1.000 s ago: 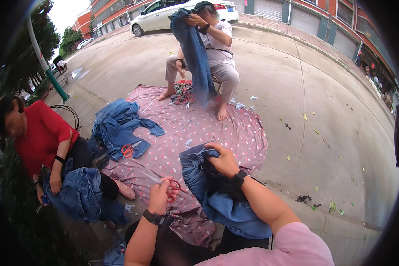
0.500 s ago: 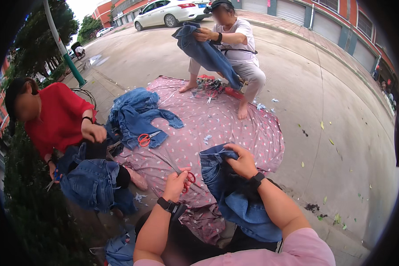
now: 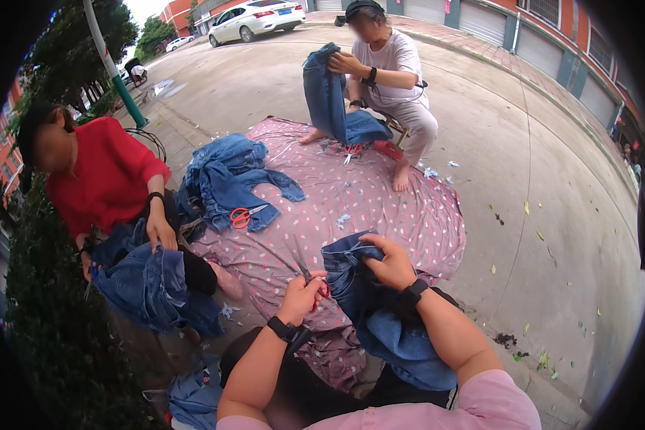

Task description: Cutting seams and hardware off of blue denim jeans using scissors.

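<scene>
My left hand point(image 3: 302, 297) is closed round a pair of scissors point(image 3: 304, 266) with red handles. Their blades stand slightly apart and point up and away from me, just left of the jeans. In my right hand point(image 3: 391, 262) I grip the waistband end of a pair of blue jeans point(image 3: 398, 337), thumb and fingers pinching the cloth. The rest of the jeans hangs down across my lap. A gap separates the scissors' blades from the denim.
A pink patterned cloth point(image 3: 322, 208) covers the ground, with piled jeans point(image 3: 222, 168) and orange-handled scissors point(image 3: 245, 217) on it. A co-worker in red point(image 3: 107, 172) handles jeans at left; another in white point(image 3: 394, 64) holds jeans at the far side. Pale scraps lie around.
My scissors have moved slightly right, nearer the jeans, and their blades have spread. The far co-worker's jeans now hang upright; the red-clad co-worker's hand has dropped onto the jeans.
</scene>
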The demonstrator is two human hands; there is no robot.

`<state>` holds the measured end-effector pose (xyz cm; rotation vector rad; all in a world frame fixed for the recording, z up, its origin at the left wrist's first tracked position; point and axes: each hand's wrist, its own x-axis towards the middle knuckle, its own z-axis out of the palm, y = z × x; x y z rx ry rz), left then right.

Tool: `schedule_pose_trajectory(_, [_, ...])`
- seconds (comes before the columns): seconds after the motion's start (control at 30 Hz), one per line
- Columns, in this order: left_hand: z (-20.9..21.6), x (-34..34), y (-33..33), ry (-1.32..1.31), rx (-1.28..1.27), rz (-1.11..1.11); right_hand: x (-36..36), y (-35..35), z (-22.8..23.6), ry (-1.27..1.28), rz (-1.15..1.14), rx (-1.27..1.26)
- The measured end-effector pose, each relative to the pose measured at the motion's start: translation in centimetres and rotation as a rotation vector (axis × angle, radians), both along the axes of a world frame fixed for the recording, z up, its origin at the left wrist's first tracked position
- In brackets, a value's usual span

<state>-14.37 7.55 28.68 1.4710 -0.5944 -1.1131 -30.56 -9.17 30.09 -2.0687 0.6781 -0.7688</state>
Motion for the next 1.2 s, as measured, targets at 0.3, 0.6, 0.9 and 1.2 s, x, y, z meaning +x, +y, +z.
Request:
schedule_pose_trajectory(0.3, [-0.3,-0.4,0.0,-0.015,0.046,-0.038,-0.8,-0.3,0.3,-0.047,-0.016,0.003])
schedule_pose_trajectory(0.6, [-0.5,-0.5,-0.1,-0.038,0.066,-0.055,-1.1,-0.4,0.6,-0.039,-0.040,0.032])
schedule_pose_trajectory(0.9, [-0.6,-0.5,0.3,-0.003,0.024,0.007,-1.2,-0.4,0.0,-0.012,-0.045,0.065])
schedule_pose_trajectory(1.2, [-0.2,-0.5,0.5,-0.100,0.038,-0.016,-0.9,-0.7,0.1,-0.046,-0.018,0.053])
